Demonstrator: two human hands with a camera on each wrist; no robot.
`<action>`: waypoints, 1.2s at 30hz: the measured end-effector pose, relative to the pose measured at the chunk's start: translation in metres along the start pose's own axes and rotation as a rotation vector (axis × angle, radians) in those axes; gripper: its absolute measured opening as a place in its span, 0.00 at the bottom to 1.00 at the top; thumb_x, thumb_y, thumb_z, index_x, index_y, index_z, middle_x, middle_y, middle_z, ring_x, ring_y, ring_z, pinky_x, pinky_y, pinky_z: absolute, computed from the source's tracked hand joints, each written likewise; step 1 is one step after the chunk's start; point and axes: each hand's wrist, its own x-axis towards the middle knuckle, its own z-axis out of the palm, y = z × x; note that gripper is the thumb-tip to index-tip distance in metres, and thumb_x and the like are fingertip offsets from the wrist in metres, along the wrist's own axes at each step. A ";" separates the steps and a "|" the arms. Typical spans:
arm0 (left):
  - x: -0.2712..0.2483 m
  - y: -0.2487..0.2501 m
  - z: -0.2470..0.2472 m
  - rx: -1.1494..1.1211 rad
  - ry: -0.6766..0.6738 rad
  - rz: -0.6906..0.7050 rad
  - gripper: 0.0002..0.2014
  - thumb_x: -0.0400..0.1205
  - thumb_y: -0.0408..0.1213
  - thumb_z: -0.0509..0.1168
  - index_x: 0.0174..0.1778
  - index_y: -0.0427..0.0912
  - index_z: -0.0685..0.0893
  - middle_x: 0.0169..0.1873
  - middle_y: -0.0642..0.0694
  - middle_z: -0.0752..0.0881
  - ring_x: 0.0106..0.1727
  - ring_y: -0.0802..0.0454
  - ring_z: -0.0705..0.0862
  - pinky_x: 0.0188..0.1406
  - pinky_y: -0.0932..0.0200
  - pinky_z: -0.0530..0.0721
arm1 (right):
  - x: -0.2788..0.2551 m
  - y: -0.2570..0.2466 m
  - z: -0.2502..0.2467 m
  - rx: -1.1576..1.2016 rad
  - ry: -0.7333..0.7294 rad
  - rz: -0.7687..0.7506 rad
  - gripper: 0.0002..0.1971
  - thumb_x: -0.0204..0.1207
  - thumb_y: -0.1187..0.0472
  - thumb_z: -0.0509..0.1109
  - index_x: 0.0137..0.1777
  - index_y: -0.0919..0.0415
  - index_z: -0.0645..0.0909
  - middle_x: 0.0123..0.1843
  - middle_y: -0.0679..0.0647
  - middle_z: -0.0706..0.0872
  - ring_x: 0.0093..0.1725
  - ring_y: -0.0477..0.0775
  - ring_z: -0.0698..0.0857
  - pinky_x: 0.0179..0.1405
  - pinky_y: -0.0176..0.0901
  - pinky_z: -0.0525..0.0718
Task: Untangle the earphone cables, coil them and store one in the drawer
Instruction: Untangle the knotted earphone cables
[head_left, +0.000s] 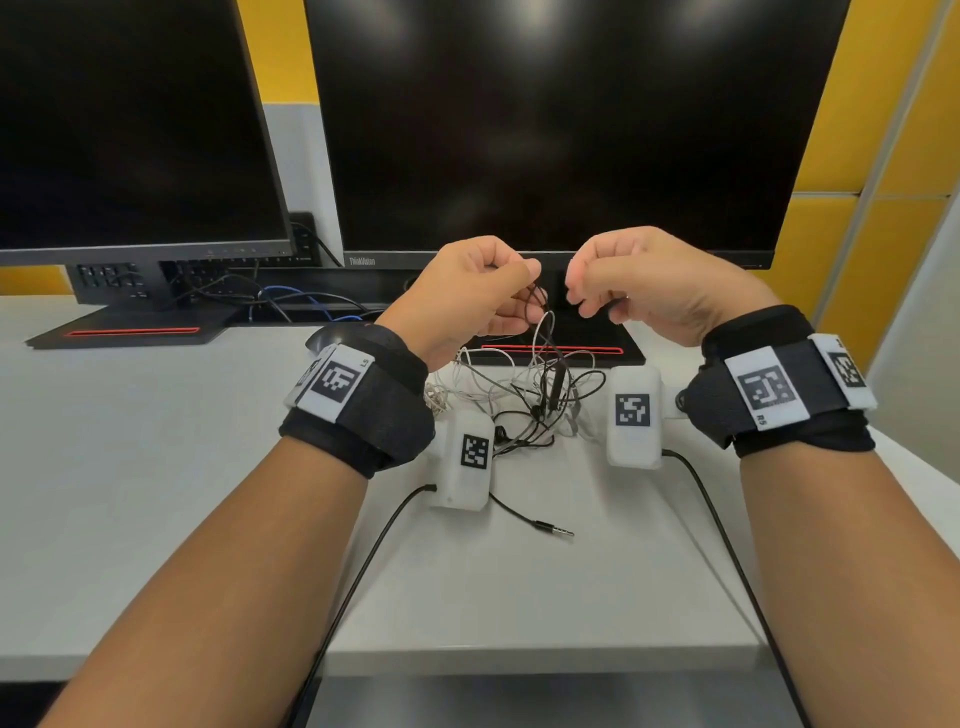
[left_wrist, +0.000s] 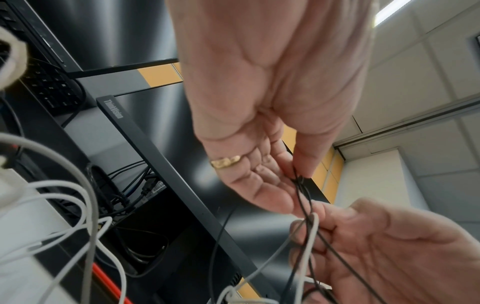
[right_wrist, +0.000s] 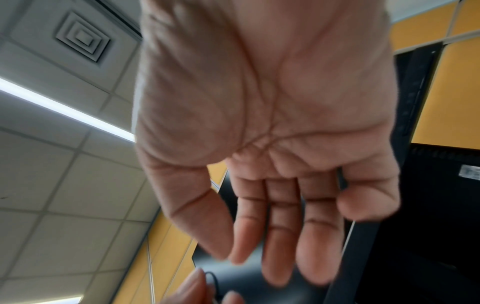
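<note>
Surface: your hands are raised over a smooth white table (head_left: 156, 467), with its front edge below your forearms.
Room: two dark monitors (head_left: 561, 130) stand beyond your fingers; yellow wall panels (head_left: 909, 130) are to their right.
Left hand: your left hand (head_left: 470, 291) pinches the thin black earphone cable (head_left: 532, 306) between thumb and forefinger; the other fingers are curled.
Right hand: your right hand (head_left: 639, 283) is just right of the left; its fingers are loosely curled. The right wrist view shows the palm bare and nothing held.
Tangle: black and white earphone cables (head_left: 519, 389) lie as one slack, looped heap on the table below your fingers. A black strand rises from it to your left fingers.
Plug: a metal jack plug (head_left: 556, 530) lies on the table nearer you than the heap.
Left wrist view only: a gold ring (left_wrist: 224, 161); a white cable (left_wrist: 310, 242) crossing the black strands beside your right fingers.
Right wrist view only: a tiled ceiling with a square vent (right_wrist: 83, 37) and a light strip (right_wrist: 64, 109).
</note>
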 end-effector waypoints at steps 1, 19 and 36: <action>0.000 0.000 0.000 -0.010 0.005 0.010 0.05 0.85 0.34 0.63 0.44 0.40 0.80 0.37 0.43 0.88 0.35 0.55 0.87 0.35 0.64 0.86 | -0.001 0.000 0.001 0.004 -0.037 -0.005 0.06 0.76 0.67 0.70 0.42 0.55 0.85 0.45 0.54 0.89 0.45 0.49 0.86 0.43 0.43 0.79; 0.001 0.002 -0.002 -0.062 0.041 0.116 0.10 0.85 0.23 0.59 0.45 0.42 0.79 0.39 0.47 0.85 0.32 0.59 0.83 0.33 0.64 0.82 | -0.007 -0.006 0.011 -0.075 -0.097 -0.056 0.05 0.76 0.57 0.75 0.44 0.56 0.91 0.40 0.59 0.82 0.35 0.51 0.71 0.33 0.38 0.72; 0.001 -0.004 -0.002 0.344 -0.108 -0.101 0.14 0.77 0.50 0.73 0.42 0.46 0.77 0.38 0.48 0.84 0.38 0.57 0.83 0.42 0.58 0.85 | -0.004 -0.013 0.007 0.537 0.080 -0.191 0.08 0.89 0.64 0.55 0.49 0.59 0.74 0.40 0.55 0.90 0.41 0.53 0.92 0.43 0.41 0.88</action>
